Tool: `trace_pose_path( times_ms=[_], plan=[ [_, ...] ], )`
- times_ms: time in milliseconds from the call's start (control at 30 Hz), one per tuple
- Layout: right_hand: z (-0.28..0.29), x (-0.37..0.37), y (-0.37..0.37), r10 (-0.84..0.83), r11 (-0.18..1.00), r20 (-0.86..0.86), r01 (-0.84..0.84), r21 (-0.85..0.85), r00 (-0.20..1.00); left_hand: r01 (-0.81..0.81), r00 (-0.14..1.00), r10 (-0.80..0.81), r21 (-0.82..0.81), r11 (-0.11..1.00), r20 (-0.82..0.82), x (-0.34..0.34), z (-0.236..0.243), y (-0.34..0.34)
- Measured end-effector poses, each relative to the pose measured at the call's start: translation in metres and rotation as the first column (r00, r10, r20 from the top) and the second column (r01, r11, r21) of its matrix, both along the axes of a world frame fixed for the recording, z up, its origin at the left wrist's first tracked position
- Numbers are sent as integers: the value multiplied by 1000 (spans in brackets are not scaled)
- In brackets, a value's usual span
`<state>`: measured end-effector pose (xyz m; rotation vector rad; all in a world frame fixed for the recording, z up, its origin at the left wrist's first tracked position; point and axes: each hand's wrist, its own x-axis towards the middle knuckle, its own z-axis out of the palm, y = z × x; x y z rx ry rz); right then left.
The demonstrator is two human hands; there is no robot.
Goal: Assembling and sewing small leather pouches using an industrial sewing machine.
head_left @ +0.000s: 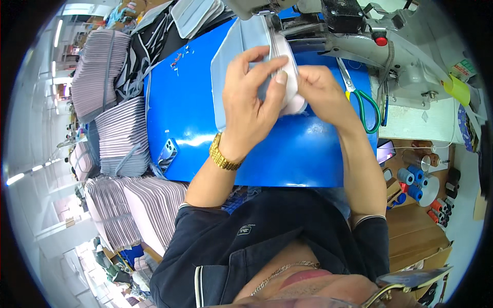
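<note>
My left hand (250, 97), with a gold watch on its wrist, pinches the edge of a pale blue-grey fabric piece (231, 56) that lies on the blue table (190, 108). My right hand (321, 90) grips the same fabric from the right, where a white-pink layer (292, 100) folds under it. Both hands meet just in front of the sewing machine (359, 36), whose head stands right above the fabric's far end. The needle is hidden.
Green-handled scissors (362, 100) lie right of my right hand. A phone (167, 152) rests at the table's left edge. Stacks of striped fabric pieces (120, 136) pile up at the left. Thread spools (413, 182) stand at the right.
</note>
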<state>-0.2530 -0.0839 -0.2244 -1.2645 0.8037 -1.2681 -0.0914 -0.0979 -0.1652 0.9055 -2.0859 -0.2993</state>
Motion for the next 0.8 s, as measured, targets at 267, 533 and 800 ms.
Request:
trace_pose_path(
  times_ms=[267,533,800],
  plan=[
    [10,1,8,17,994,-83,-8,112,996,2,1000,-2,-24,1000,-7,-3,-3,-7],
    [11,-8,-20,-33,998,-162,39,38,986,63,995,-71,-111,992,-76,5,0,-32],
    [26,6,27,-368,925,-273,381,-8,889,-53,992,44,-77,996,-122,34,-18,-13]
  ],
)
